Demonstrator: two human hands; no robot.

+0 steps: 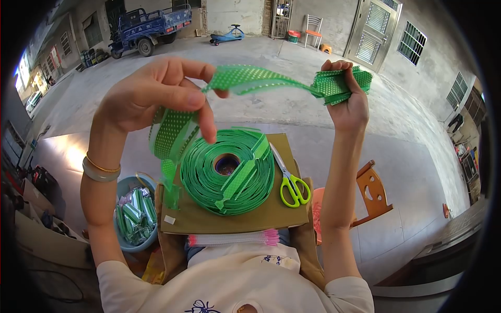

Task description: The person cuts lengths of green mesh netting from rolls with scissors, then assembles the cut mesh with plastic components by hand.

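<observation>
A green ribbon with pale dots stretches between my raised hands. My left hand pinches it between thumb and fingers, and a length hangs below toward the board. In my right hand is a folded bundle of the same ribbon, with the fingers wrapped round it. Below them a large green ribbon roll lies flat on a brown board, a loose dotted strip across its top. Scissors with yellow-green handles lie right of the roll, apart from both hands.
A blue basin with wrapped green bundles stands at lower left. Pink-tipped thin sticks lie on my lap. A wooden chair back is at right. Farther off are a blue three-wheeled truck, a ride-on toy and a chair.
</observation>
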